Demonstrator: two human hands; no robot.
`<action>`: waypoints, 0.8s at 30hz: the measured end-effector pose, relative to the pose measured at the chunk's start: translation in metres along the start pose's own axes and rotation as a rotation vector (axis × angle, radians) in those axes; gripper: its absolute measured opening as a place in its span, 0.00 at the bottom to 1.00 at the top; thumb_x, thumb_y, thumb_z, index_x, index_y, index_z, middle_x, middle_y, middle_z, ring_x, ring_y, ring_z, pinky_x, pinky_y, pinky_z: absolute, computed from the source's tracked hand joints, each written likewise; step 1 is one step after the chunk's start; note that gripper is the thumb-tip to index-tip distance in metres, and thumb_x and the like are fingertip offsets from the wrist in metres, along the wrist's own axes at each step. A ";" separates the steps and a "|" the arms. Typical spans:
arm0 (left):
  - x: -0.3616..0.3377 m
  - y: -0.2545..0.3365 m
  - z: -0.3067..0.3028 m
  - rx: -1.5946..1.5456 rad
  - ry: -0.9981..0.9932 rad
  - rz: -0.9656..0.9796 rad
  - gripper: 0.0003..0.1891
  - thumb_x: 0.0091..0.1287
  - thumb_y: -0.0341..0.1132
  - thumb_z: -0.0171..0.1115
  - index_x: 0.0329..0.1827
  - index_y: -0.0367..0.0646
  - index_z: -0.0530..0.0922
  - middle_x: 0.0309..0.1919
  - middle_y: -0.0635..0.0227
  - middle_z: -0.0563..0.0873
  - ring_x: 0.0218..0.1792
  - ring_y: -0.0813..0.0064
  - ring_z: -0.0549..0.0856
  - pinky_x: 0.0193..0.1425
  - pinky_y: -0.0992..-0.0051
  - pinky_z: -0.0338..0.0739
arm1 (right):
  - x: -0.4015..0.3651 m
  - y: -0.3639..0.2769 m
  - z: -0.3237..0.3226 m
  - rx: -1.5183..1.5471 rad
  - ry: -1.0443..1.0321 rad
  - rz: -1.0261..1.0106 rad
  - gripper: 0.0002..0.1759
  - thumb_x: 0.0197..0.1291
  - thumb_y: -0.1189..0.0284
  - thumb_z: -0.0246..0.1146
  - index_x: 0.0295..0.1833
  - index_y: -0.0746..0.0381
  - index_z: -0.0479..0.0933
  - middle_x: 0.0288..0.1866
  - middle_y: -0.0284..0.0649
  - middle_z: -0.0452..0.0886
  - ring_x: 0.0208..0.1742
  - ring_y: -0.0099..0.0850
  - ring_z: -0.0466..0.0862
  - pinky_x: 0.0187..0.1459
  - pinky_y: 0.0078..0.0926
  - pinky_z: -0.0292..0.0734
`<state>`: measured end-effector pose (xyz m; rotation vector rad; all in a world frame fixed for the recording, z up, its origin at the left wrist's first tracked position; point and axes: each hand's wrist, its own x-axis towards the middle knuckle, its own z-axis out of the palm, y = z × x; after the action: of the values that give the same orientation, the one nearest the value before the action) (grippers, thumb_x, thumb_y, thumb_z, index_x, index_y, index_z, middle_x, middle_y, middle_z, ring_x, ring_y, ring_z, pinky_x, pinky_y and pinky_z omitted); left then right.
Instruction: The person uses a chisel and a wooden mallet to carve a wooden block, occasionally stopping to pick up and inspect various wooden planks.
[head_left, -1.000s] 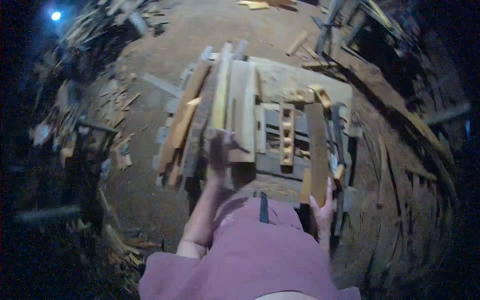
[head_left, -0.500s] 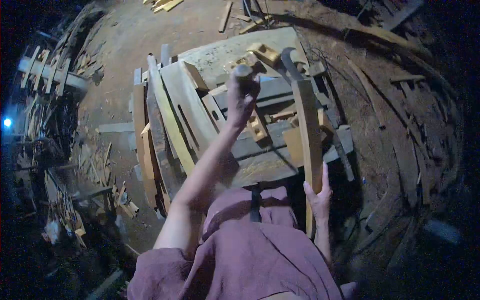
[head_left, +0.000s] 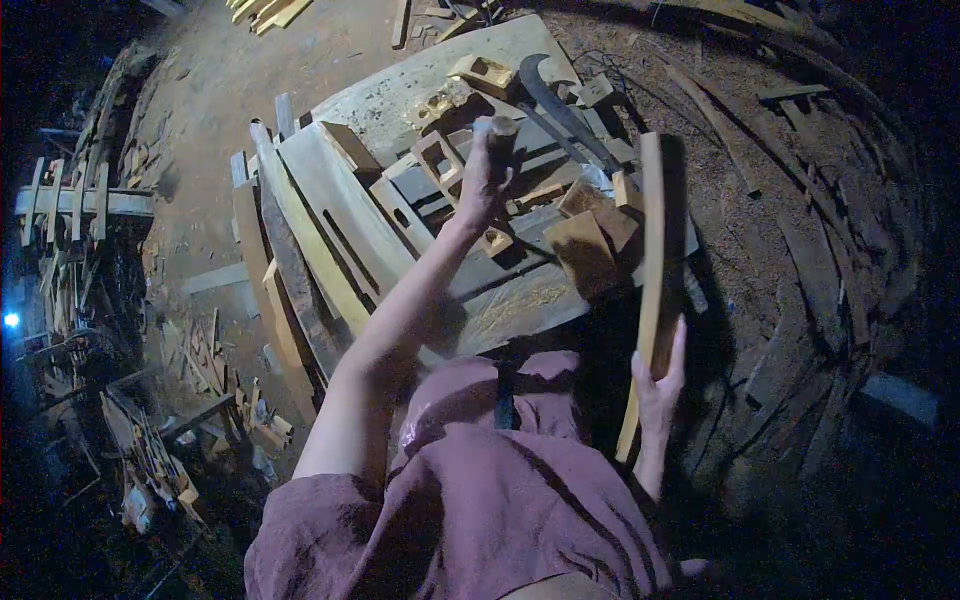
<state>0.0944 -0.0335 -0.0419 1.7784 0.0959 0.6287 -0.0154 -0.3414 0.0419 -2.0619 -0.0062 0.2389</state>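
My left hand (head_left: 482, 190) is closed around a round-ended handle (head_left: 503, 130) above the workbench; the rest of that tool is hidden. My right hand (head_left: 660, 392) grips the lower part of a long wooden board (head_left: 655, 240), which stands on edge along the bench's right side. Near my left hand lies a wooden block with a rectangular opening (head_left: 437, 158). Beyond it is another hollowed block (head_left: 485, 72). A dark hooked blade (head_left: 553, 103) lies toward the back right. Two brown wood pieces (head_left: 582, 245) rest between my hands.
Long planks (head_left: 305, 230) lie along the bench's left side. Sawdust covers part of the front board (head_left: 525, 305). Wood scraps (head_left: 205, 365) litter the ground at left, with a stack of slats (head_left: 85, 202) farther out. Long timbers (head_left: 715, 130) lie on the right.
My right hand has moved the board rightward, and its far end no longer overlaps the hooked blade. My left hand still holds the handle, now tilted differently. The view has shifted.
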 end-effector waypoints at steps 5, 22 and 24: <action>-0.005 -0.016 0.012 0.015 -0.069 0.068 0.23 0.51 0.22 0.59 0.52 0.39 0.66 0.39 0.56 0.72 0.41 0.62 0.74 0.47 0.70 0.69 | -0.008 0.000 -0.018 0.042 0.339 -0.192 0.40 0.49 0.60 0.64 0.64 0.69 0.57 0.56 0.49 0.69 0.53 0.36 0.71 0.53 0.32 0.68; -0.028 0.006 0.005 0.029 -0.141 -0.033 0.25 0.47 0.21 0.61 0.50 0.37 0.64 0.40 0.53 0.70 0.45 0.53 0.72 0.52 0.69 0.67 | 0.034 -0.025 0.051 -0.076 -0.314 -0.065 0.44 0.51 0.65 0.62 0.71 0.58 0.48 0.58 0.51 0.72 0.55 0.39 0.76 0.53 0.32 0.71; -0.034 0.007 0.006 0.002 -0.062 -0.043 0.23 0.46 0.20 0.60 0.47 0.36 0.65 0.40 0.52 0.73 0.44 0.54 0.74 0.50 0.67 0.69 | 0.037 -0.022 0.044 -0.121 -0.356 -0.041 0.45 0.51 0.68 0.64 0.71 0.60 0.47 0.58 0.52 0.71 0.54 0.36 0.75 0.55 0.32 0.70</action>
<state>0.0664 -0.0537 -0.0485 1.7911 0.0923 0.5419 0.0151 -0.2887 0.0348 -2.1106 -0.2864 0.5892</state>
